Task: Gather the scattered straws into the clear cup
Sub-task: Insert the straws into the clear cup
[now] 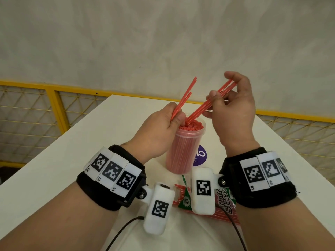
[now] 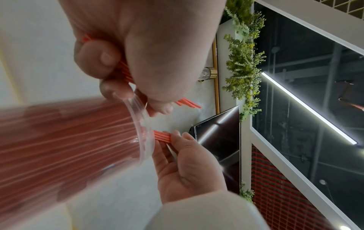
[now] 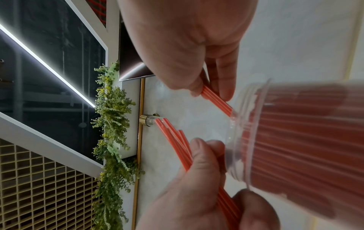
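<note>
Now both hands are up over the cup, which stands upright on the worktop and looks crammed nearly full with red straws. The right hand pinches a small bundle between thumb and fingers, the bundle slanting down to the left with its lower tips touching the packed tops just inside the rim. The left hand is curled round a second bundle that sticks up and away from the mouth, and that hand sits tight against the cup's left rim, perhaps steadying it, though I can't tell for sure. To do this step well, I'd say the right bundle wants standing closer to upright before it's pushed, since at this slant the tips may skid across the packed tops instead of sliding between them. Wiggle it for a gap near the rim, keep the grip high so the thin straws don't buckle, and feed a few at a time. The cup is below and between the two hands, its mouth just under the right fingertips. A packet of stirrers lies nearer the person, partly hidden by the wrist cameras.
</note>
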The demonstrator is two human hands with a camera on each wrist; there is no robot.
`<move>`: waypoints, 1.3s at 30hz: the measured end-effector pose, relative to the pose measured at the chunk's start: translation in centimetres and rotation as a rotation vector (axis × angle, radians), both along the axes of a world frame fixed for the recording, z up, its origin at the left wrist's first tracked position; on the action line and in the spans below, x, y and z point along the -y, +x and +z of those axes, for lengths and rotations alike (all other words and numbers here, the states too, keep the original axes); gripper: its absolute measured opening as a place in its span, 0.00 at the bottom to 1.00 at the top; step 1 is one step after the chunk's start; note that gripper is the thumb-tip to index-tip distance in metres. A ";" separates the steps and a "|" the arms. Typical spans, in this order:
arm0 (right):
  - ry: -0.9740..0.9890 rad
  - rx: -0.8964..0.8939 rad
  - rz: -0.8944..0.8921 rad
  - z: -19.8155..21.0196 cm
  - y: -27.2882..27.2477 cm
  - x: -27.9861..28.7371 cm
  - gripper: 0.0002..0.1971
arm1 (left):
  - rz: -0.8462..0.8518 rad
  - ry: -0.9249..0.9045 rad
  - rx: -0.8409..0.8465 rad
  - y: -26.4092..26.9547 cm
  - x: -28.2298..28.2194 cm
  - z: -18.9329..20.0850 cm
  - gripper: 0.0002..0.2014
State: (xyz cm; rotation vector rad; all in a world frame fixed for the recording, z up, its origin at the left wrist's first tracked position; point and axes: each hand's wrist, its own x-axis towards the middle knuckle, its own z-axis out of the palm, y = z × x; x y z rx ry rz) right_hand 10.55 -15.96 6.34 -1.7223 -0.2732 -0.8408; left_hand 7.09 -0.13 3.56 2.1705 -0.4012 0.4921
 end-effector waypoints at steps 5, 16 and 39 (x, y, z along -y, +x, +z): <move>-0.095 -0.023 0.055 -0.5 -0.1 -0.4 0.21 | -0.008 -0.046 -0.012 0.0 0.1 0.0 0.09; -0.392 -0.313 0.129 -0.9 0.2 -0.4 0.14 | 0.100 -0.228 -0.006 0.2 -0.1 0.2 0.10; 0.056 -0.172 0.280 1.3 -1.8 -0.9 0.11 | -0.361 -0.689 -0.438 -1.7 -0.3 1.8 0.22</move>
